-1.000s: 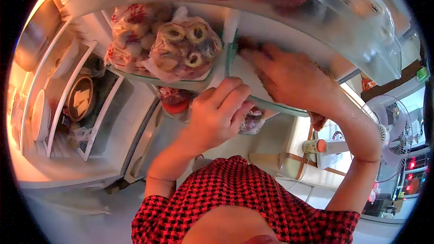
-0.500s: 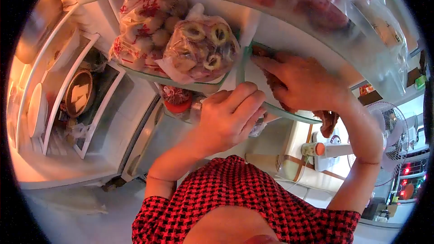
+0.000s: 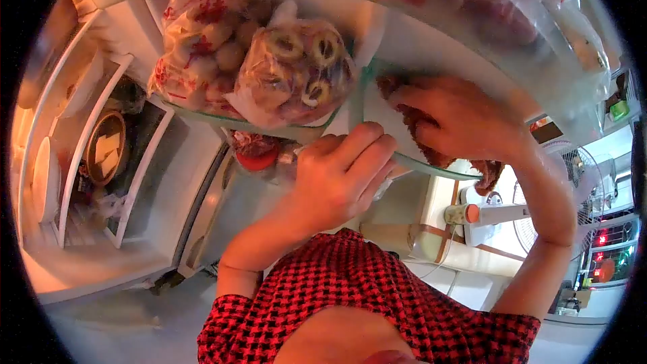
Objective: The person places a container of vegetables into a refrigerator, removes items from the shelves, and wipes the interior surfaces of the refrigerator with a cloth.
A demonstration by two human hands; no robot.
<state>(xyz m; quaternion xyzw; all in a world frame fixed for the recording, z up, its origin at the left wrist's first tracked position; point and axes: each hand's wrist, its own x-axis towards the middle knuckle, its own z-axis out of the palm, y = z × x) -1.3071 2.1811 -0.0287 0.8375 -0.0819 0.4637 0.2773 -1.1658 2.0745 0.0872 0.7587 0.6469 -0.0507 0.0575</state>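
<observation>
My right hand point(image 3: 465, 118) reaches inside a clear bin point(image 3: 431, 170) with a greenish edge. Its fingers are bent over a brown cloth point(image 3: 420, 136), pressing it against the bin's inside. One end of the cloth hangs over the bin's front edge. Curled at the bin's near left corner is my left hand point(image 3: 347, 175), its fingers closed on the rim. What lies behind those fingers is hidden. Just left of the bin, another clear compartment holds a bag of ring-shaped food pieces point(image 3: 296, 71) and a red-printed bag of round items point(image 3: 202, 54).
Overhead runs a clear shelf point(image 3: 559, 40) with bagged red items. On the left, the open refrigerator interior shows a brown bowl point(image 3: 106, 152) of pale blocks. Below the bins is a jar with a red lid point(image 3: 257, 156). A fan point(image 3: 566, 192) and an orange-lidded jar point(image 3: 461, 214) stand at the right.
My right hand and the cloth have shifted slightly within the bin, with the fingers more bent. My left hand keeps its place at the rim. The whole view has tilted a little.
</observation>
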